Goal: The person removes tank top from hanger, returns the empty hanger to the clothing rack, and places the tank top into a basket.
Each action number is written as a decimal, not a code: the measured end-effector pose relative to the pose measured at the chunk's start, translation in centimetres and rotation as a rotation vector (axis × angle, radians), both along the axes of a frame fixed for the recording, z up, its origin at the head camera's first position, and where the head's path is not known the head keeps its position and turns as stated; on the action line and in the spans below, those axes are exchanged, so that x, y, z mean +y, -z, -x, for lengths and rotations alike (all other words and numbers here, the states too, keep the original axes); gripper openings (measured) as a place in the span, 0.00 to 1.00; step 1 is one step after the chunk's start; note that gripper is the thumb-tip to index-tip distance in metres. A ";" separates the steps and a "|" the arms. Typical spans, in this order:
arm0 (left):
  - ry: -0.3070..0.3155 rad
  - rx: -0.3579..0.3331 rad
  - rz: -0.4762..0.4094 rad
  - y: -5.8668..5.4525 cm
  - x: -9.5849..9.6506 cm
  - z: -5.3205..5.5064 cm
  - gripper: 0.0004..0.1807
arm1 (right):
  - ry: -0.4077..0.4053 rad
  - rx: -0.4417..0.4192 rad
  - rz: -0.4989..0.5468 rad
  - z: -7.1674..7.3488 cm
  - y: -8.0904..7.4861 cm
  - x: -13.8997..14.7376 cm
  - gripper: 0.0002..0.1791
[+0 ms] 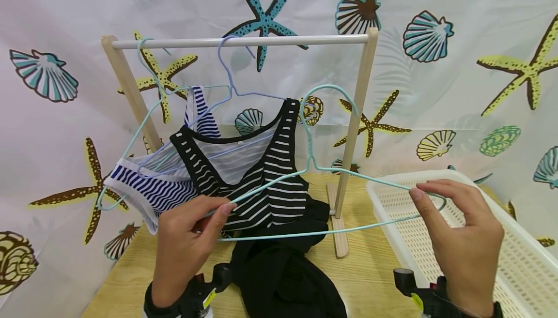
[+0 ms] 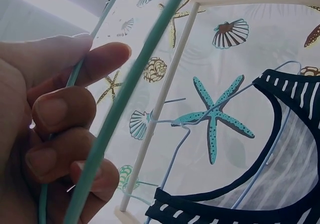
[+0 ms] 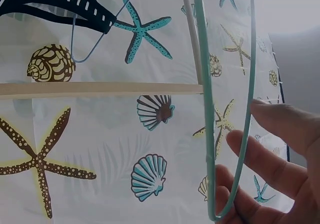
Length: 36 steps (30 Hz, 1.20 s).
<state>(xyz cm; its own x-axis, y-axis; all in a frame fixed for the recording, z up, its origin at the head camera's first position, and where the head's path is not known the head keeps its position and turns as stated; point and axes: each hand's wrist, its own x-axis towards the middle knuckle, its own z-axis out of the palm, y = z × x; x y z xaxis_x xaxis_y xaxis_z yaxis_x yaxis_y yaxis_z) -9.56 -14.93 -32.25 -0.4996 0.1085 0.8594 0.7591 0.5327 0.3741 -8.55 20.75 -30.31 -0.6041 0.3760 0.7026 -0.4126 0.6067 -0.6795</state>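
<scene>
A mint-green wire clothes hanger (image 1: 310, 143) is held up in front of the rack, hook upward, with no garment on it. My left hand (image 1: 189, 243) pinches its left shoulder between thumb and forefinger; in the left wrist view the other fingers curl beside the wire. Near the right end, my right hand (image 1: 468, 231) pinches the upper wire with thumb and fingertips. Behind the hanger, a black-and-white striped top (image 1: 283, 163) hangs on a lilac hanger (image 1: 226, 64). To its left, a blue-and-white striped garment (image 1: 152, 187) hangs on another mint-green hanger (image 1: 141, 124).
A small rack with a white rail (image 1: 296, 41) and wooden posts (image 1: 355, 114) stands on the wooden table (image 1: 366, 245). Black cloth (image 1: 287, 279) lies at the front below the top. At the right is a white perforated basket (image 1: 392, 226). A seashell-print curtain (image 1: 457, 90) hangs behind.
</scene>
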 end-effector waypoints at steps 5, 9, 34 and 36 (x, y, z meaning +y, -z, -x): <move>-0.025 -0.007 -0.009 0.0 -0.4 -0.1 0.02 | 0.037 -0.006 0.019 0.3 0.3 0.1 0.12; -0.058 -0.002 -0.026 0.1 -0.7 -0.2 0.01 | 0.056 -0.008 0.037 0.7 0.7 0.3 0.13; -0.243 -0.028 -0.161 0.4 -3.6 -0.8 0.04 | -0.140 -0.057 0.051 2.0 1.6 -1.9 0.31; -0.268 -0.037 -0.177 0.6 -4.1 -0.9 0.04 | -0.158 -0.066 0.031 2.1 1.7 -2.3 0.32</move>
